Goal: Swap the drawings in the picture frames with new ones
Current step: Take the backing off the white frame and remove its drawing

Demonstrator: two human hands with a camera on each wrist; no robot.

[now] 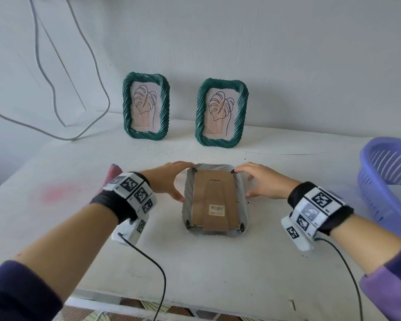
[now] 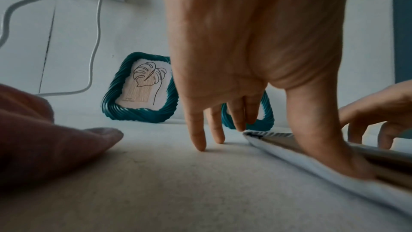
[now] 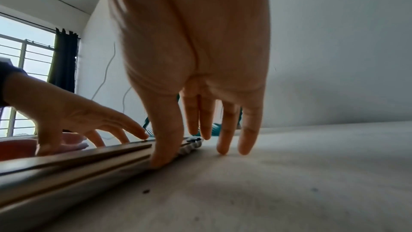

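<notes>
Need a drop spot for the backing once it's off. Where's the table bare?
Bare: the near strip between the face-down frame and the table front edge, and the patch between that frame and the basket. Crowded: the back, with two green frames; both hands flank the face-down frame; pink cloth on the left.

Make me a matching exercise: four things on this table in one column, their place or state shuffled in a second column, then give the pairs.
1. white frame
2. green frames
3. purple basket
4. pink cloth

A. upright against the wall, leaf drawings showing
B. at the table's right edge
C. face down, cardboard back up, between left hand and right hand
D. just left of the left wrist

Pairs: 1-C, 2-A, 3-B, 4-D
</notes>
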